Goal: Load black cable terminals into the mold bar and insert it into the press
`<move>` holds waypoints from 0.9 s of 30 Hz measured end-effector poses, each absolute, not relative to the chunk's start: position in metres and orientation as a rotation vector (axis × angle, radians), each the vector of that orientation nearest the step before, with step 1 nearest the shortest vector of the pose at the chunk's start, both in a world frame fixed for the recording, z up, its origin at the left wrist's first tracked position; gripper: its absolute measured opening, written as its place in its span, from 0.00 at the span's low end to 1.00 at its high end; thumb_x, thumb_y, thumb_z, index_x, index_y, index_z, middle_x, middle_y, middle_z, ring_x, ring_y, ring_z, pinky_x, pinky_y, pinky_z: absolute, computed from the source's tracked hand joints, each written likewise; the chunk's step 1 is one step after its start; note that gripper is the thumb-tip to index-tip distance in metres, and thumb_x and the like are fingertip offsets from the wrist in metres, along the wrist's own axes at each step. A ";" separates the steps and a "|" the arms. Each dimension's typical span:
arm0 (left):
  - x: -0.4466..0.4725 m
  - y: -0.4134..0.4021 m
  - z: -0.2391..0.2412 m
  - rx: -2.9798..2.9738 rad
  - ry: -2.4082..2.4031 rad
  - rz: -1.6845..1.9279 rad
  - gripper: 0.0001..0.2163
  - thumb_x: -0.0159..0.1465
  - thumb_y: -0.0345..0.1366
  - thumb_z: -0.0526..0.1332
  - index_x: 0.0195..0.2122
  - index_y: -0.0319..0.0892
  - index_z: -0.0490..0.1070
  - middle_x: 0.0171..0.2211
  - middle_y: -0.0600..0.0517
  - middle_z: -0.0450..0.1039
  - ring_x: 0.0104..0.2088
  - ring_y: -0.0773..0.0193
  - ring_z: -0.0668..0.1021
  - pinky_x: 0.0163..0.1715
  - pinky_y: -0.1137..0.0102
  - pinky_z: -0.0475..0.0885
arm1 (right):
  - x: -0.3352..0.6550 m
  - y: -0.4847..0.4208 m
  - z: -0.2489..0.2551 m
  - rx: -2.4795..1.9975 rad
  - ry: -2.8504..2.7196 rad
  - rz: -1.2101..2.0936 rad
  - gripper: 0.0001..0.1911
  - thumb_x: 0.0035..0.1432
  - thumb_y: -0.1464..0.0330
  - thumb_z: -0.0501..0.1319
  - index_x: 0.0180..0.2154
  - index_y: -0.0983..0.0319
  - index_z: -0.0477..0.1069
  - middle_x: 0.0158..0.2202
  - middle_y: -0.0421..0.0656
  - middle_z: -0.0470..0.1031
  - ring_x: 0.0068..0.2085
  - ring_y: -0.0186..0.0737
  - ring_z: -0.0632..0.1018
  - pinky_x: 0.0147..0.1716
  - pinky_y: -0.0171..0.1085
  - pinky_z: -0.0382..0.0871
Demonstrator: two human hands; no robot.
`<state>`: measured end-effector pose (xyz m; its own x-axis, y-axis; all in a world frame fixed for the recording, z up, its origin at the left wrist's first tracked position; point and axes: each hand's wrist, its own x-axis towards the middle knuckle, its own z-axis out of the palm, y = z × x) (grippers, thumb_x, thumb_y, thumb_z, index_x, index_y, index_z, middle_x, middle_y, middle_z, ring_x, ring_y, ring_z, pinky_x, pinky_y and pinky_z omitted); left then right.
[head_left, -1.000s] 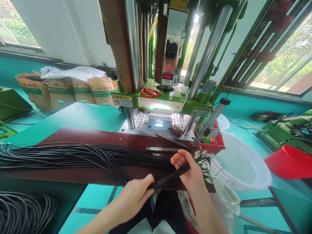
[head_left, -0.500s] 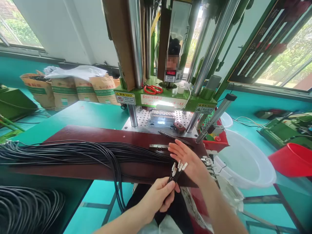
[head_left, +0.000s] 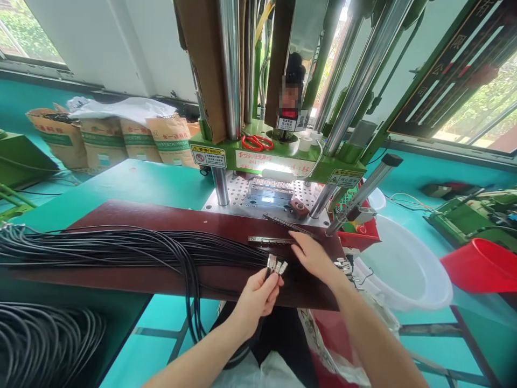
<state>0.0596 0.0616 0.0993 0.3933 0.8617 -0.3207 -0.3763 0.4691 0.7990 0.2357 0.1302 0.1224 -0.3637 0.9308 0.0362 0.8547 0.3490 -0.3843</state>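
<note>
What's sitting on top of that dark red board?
On the dark red board lie a bundle of black cables and a metal strip. The right hand covers part of it.

Cable bundle (head_left: 121, 250) runs off left edge; press columns (head_left: 230, 64) cut off at top; warning labels (head_left: 208, 156) too small to read.

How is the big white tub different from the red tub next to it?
The white tub is see-through and pale, while the red tub is solid bright red. The white tub sits level with its opening facing up, but the red tub is tipped on its side. The white tub is close to the right hand; the red tub is farther off. Both look like round plastic tubs.
</note>
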 end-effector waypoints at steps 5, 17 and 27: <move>0.046 0.071 0.102 0.682 0.846 1.010 0.22 0.51 0.52 0.63 0.35 0.39 0.61 0.17 0.60 0.51 0.13 0.78 0.50 0.12 0.80 0.42 | 0.249 0.152 0.119 -1.913 -2.629 -0.120 0.16 0.52 0.80 0.47 0.39 0.69 0.68 0.39 0.52 0.68 0.43 0.51 0.70 0.40 0.46 0.60; 0.047 0.066 0.094 1.053 1.032 0.917 0.20 0.55 0.52 0.59 0.32 0.37 0.64 0.10 0.60 0.52 0.11 0.74 0.56 0.13 0.78 0.49 | 0.252 0.076 0.129 -1.591 -1.716 1.302 0.14 0.57 0.60 0.52 0.41 0.62 0.63 0.22 0.36 0.61 0.19 0.28 0.62 0.18 0.31 0.52; 0.077 0.066 0.083 1.570 1.070 0.803 0.09 0.61 0.38 0.55 0.30 0.39 0.68 0.28 0.55 0.69 0.29 0.68 0.67 0.32 0.76 0.60 | 0.221 0.051 0.082 -1.129 -0.896 1.511 0.25 0.60 0.53 0.48 0.53 0.61 0.56 0.16 0.33 0.57 0.11 0.26 0.56 0.09 0.28 0.48</move>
